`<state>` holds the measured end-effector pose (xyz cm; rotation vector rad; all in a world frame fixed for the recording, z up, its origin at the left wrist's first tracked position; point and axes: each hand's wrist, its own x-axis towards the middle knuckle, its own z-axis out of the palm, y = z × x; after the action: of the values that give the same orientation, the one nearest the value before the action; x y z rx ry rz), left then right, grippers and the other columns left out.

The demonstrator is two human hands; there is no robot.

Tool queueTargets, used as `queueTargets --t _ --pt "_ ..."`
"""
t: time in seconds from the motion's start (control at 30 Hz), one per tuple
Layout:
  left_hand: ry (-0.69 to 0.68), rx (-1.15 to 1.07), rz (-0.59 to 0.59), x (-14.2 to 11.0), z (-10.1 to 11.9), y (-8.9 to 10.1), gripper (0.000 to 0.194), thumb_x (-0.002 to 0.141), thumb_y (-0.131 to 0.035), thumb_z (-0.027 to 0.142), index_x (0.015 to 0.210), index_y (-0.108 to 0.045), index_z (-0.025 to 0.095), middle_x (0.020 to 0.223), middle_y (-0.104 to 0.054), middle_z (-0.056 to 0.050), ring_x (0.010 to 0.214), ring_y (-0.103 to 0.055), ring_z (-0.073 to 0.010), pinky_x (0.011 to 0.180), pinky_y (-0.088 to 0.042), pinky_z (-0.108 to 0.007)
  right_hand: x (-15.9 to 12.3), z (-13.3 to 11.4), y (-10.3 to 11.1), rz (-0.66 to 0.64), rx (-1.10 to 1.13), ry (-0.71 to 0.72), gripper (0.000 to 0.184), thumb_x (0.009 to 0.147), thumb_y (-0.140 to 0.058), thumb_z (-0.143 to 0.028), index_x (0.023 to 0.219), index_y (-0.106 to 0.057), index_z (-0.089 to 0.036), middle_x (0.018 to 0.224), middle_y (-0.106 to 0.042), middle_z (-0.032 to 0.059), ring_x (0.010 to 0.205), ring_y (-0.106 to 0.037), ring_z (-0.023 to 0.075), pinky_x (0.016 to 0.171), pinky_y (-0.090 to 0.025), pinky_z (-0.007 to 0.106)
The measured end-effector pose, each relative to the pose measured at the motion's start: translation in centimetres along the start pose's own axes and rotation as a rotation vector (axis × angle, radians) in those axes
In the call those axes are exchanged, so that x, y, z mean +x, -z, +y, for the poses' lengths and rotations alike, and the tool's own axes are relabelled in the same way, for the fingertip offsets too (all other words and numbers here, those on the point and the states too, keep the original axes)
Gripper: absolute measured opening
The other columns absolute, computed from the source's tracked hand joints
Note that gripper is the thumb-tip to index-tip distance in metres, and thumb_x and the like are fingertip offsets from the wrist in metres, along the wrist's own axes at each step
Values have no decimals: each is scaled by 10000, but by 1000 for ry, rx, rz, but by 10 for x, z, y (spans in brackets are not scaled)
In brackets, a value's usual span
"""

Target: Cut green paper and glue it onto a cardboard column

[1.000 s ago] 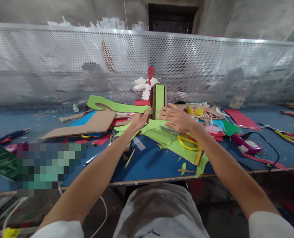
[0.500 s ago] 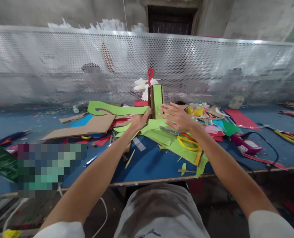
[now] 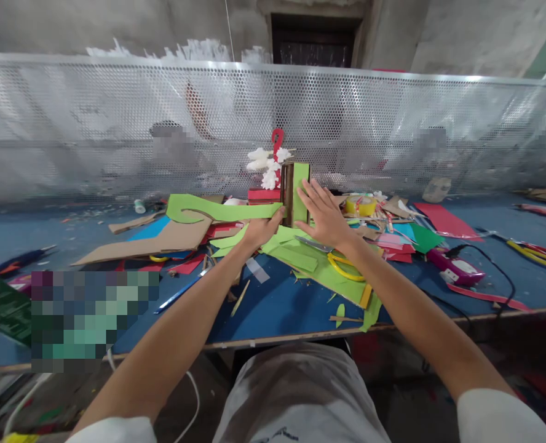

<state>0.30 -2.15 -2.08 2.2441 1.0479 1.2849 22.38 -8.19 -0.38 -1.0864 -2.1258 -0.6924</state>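
My left hand [image 3: 261, 231] is closed on the right end of a long, curved strip of light-green paper-covered cardboard [image 3: 222, 211], held level above the table. That end meets an upright narrow cardboard box [image 3: 301, 195] with a green face and brown sides. Against the green face lies my right hand [image 3: 324, 215], its fingers stretched and spread. Below both hands are green paper scraps [image 3: 300, 257]. Scissors with yellow handles [image 3: 347, 268] rest under my right wrist. Behind the box stands a red hook-shaped piece [image 3: 277, 140] with white flower-like shapes [image 3: 264, 161] beside it.
Cardboard offcuts [image 3: 162, 239] lie left on the blue table [image 3: 273, 314]. To the right are a yellow tape roll [image 3: 361, 205], red sheet [image 3: 446, 220], purple corded device [image 3: 457, 267] and yellow-red-handled pliers-like tool [image 3: 535, 253]. A perforated metal panel [image 3: 130, 129] rises behind.
The box and the green strip have shifted slightly right. My right hand has moved up and left onto the green face, its fingers now pointing upward.
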Motion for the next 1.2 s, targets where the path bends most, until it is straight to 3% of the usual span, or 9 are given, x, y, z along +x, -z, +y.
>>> queueTargets --t 0.27,0.53,0.63,0.73,0.83,0.9,1.0,1.2 --pt "-7 2 13 0 0 0 574 1012 -452 518 502 -443 253 498 -535 2 602 -597 -182 839 -493 -309 0 -2 0 -34 40 -12 904 1020 -563 -494 1739 -65 -267 1788 -180 87 1652 -147 344 1331 -152 594" --pt "99 -17 -5 2 -3 2 601 1016 -424 580 524 -512 245 493 -562 -1 578 -601 -178 754 -497 -296 -2 6 7 -72 25 -11 820 1056 -498 -408 1739 -63 -274 1792 -172 58 1657 -143 298 1329 -184 558" --pt "94 -24 12 2 -3 2 607 1021 -415 578 523 -512 244 485 -556 -2 566 -596 -172 753 -504 -289 -2 7 11 -98 31 1 784 1060 -491 -413 1736 -114 -287 1791 -177 44 1658 -139 299 1325 -185 571" --pt "75 -15 27 2 -1 4 633 1026 -407 557 479 -473 246 466 -529 -6 544 -571 -166 763 -499 -294 -1 9 17 -53 60 24 660 1076 -461 -400 1697 -278 -273 1768 -263 62 1643 -198 292 1308 -234 557" --pt "115 27 24 2 0 6 652 1030 -409 539 448 -447 247 464 -525 -15 543 -563 -173 745 -483 -309 0 14 21 92 121 3 434 1109 -394 -396 1455 -597 -229 1569 -560 122 1488 -457 292 1227 -358 507" --pt "141 50 26 2 1 7 642 1031 -424 518 451 -447 245 477 -536 -16 558 -570 -178 750 -479 -312 0 18 24 174 176 -49 403 1123 -359 -422 1142 -710 -224 1221 -733 126 1212 -624 278 1091 -454 463" --pt "187 76 9 2 1 9 637 1032 -433 507 453 -460 242 489 -551 -22 583 -586 -186 755 -477 -313 0 22 25 180 265 -128 453 1112 -396 -505 843 -640 -234 838 -691 70 870 -628 236 867 -486 388" --pt "140 73 10 2 -3 12 569 1025 -449 488 510 -466 245 509 -554 -12 599 -586 -189 759 -492 -302 -1 26 20 -20 434 -165 419 1062 -529 -514 795 -655 -216 762 -694 39 725 -614 198 747 -457 335"
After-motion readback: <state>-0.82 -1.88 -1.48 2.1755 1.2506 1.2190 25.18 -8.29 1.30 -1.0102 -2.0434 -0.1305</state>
